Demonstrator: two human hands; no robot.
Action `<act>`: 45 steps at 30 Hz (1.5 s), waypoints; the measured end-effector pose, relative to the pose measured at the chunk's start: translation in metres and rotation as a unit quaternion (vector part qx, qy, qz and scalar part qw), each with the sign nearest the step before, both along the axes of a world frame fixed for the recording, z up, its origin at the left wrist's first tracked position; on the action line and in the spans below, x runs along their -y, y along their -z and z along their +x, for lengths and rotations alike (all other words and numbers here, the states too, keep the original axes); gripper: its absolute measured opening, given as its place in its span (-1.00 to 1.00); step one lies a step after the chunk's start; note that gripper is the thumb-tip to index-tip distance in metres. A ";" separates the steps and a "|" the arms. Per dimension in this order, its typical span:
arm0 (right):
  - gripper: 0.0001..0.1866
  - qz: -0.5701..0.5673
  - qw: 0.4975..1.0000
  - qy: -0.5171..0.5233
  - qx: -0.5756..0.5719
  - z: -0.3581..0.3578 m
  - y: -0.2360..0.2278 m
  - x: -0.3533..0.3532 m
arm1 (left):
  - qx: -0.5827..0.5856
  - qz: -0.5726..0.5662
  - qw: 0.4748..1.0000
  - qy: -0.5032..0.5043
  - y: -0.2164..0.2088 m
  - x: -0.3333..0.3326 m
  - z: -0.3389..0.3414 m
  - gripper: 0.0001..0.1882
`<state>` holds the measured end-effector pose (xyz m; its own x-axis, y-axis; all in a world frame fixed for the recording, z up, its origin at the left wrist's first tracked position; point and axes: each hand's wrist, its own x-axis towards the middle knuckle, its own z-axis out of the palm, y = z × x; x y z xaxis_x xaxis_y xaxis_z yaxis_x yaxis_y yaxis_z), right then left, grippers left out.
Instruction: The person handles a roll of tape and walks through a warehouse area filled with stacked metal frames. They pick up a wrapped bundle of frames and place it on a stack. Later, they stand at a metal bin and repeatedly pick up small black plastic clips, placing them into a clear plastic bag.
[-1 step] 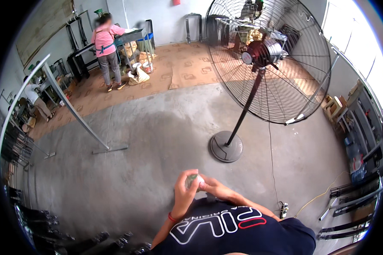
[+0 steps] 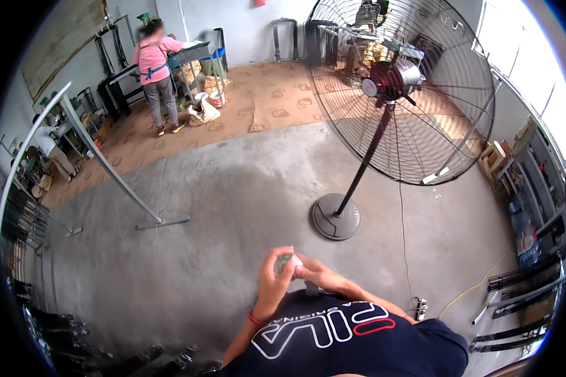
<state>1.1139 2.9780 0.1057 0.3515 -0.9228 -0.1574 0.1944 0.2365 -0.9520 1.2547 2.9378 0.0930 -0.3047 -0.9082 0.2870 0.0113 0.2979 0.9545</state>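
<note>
Close in front of my dark shirt, my two hands meet around a small clear-looking object with a green part (image 2: 285, 259). My left hand (image 2: 273, 279) curls around its left side, with a red band at the wrist. From the right, my right hand (image 2: 313, 271) presses its fingers against the same object. The fingers cover much of it, so its exact kind cannot be made out.
A large caged fan (image 2: 393, 81) stands ahead on a round base (image 2: 336, 217). A metal frame (image 2: 110, 160) is at left. A person in pink (image 2: 152, 61) works at a far bench. Wrapped black parts (image 2: 138, 358) lie lower left; a power strip (image 2: 421, 308) is at right.
The view has shifted very slightly. Both hands keep hold of the small object, with only a tiny movement of the fingers.
</note>
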 end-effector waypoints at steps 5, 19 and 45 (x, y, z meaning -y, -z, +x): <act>-0.56 -0.049 0.998 -0.006 -0.024 0.011 0.000 0.124 | 0.000 -0.025 0.999 0.026 -0.019 0.121 0.016 -0.79; -0.53 -0.099 0.983 -0.141 0.060 0.002 0.054 0.438 | 0.021 0.060 0.992 -0.112 0.003 0.387 0.001 -0.79; -0.61 0.003 0.963 0.263 0.052 -0.221 0.046 0.870 | 0.065 -0.005 0.955 0.288 0.013 0.935 -0.250 -0.78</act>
<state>0.8930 2.1075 0.0595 -0.1512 -0.9767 -0.1526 0.3829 0.0845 -0.9199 1.0047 2.0025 0.0797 -0.7866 -0.5766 0.2210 0.0581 0.2873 0.9561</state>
